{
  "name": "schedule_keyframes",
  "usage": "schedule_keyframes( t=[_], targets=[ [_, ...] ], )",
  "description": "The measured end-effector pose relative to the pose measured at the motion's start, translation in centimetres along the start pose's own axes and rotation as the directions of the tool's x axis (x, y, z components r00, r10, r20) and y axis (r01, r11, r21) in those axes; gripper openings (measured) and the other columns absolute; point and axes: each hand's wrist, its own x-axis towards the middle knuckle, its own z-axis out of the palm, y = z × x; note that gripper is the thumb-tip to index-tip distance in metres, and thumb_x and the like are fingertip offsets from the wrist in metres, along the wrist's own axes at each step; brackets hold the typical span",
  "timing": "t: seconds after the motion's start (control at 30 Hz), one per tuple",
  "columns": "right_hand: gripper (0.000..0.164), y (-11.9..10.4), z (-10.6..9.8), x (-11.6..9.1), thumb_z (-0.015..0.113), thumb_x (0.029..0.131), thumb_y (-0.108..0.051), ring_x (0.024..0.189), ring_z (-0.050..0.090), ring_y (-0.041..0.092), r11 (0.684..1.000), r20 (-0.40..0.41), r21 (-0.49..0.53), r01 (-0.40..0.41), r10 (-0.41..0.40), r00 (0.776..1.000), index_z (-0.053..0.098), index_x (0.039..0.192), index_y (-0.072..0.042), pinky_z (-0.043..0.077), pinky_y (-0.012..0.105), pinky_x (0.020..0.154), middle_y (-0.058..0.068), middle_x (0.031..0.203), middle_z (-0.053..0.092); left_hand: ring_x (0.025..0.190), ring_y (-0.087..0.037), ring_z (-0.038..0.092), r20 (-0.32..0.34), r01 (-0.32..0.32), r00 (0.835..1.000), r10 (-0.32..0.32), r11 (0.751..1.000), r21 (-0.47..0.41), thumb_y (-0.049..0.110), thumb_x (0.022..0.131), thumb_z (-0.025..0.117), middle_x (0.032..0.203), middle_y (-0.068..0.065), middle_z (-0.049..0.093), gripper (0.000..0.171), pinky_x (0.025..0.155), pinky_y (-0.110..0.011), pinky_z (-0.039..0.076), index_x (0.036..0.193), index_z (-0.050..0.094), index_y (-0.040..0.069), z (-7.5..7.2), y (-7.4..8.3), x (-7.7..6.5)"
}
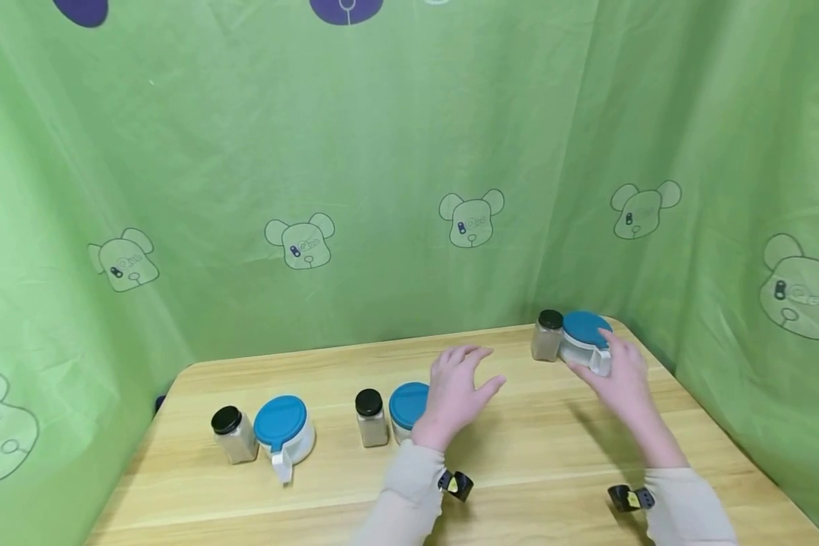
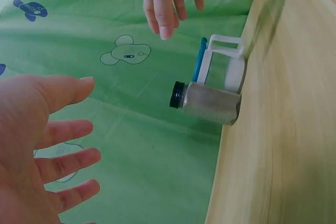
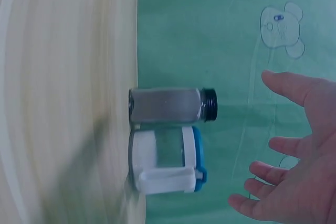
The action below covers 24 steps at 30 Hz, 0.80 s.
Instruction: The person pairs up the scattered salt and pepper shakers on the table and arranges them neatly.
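Observation:
At the table's far right corner stand a shaker jar (image 1: 546, 343) with a black lid and a clear seasoning pot (image 1: 573, 350) with a blue lid and white handle. My right hand (image 1: 621, 378) hovers by this pot, fingers spread; the right wrist view shows a gap between the hand (image 3: 302, 166) and the pot (image 3: 168, 182). Left of it, my left hand (image 1: 456, 390) is raised with fingers apart, holding nothing. It partly hides a middle blue-lidded pot (image 1: 408, 406), beside which stands another black-lidded jar (image 1: 371, 419).
On the table's left side, a third black-lidded jar (image 1: 235, 436) stands next to a blue-lidded pot (image 1: 283, 428), its handle toward the front. A green curtain (image 1: 382, 189) with bear-face prints hangs behind the wooden table (image 1: 246, 516) and along its sides.

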Motion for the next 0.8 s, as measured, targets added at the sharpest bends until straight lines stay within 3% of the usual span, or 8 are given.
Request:
schedule_keyframes(
  t=[0.37,0.53,0.8],
  targets=[
    [0.087,1.7,-0.7,0.4,0.07,0.088,-0.036,0.128,0.021,0.061,0.999,-0.009,-0.006,-0.044,0.044,0.999,0.023,0.15,0.004,0.024,0.076,0.095,0.045,0.143,0.023,0.131,-0.02,0.048,0.014,0.047,0.999,-0.047,0.999,-0.001,0.051,0.092,0.06,0.137,0.004,0.058,0.05,0.111,-0.045,0.036,0.135,0.056,0.026,1.3,0.9,1.2],
    [0.092,2.0,-1.0,1.0,0.066,0.09,-0.044,0.13,0.019,0.062,0.995,0.012,-0.008,-0.102,0.102,0.995,0.018,0.153,0.002,0.024,0.077,0.095,0.044,0.146,0.019,0.131,-0.02,0.048,0.028,0.066,0.997,-0.066,0.998,0.008,0.053,0.091,0.06,0.138,0.004,0.057,0.051,0.112,-0.043,0.035,0.135,0.056,0.027,1.7,1.3,2.2],
    [0.097,2.4,-0.5,2.5,0.07,0.087,-0.043,0.133,0.015,0.061,0.987,0.05,0.026,-0.158,0.157,0.986,0.014,0.153,0.003,0.024,0.077,0.097,0.043,0.149,0.013,0.132,-0.022,0.048,0.052,0.097,0.994,-0.097,0.995,0.001,0.054,0.091,0.061,0.14,0.002,0.056,0.053,0.11,-0.044,0.037,0.137,0.054,0.029,2.3,1.7,4.1]
  ],
)
